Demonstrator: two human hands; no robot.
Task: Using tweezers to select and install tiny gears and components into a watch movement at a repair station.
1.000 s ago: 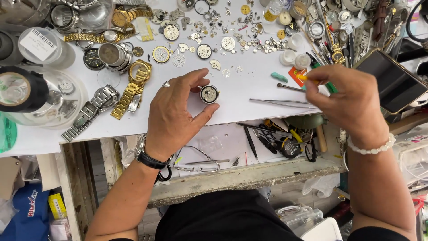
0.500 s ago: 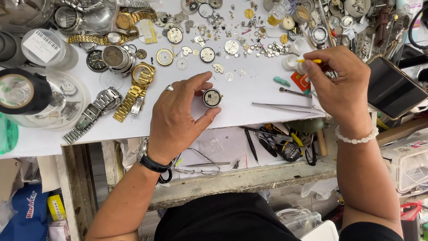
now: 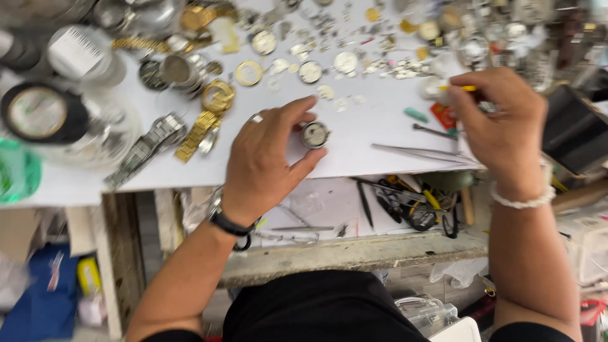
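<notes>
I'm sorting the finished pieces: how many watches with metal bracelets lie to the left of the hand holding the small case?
2: a silver-bracelet watch nearest the table edge, and a gold-bracelet watch beside it. More may hide in the blurred clutter above.

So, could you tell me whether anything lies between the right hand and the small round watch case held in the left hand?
Only bare white table separates the right hand from the small round watch case in the left hand; the steel tweezers lie just below that path.

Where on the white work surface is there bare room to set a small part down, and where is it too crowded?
Bare patches on the white surface: between the small watch case in the left hand and the tweezers; also the near-left corner below the silver watch bracelet. The far edge is crowded with loose dials, and the left with gold watches.
</notes>
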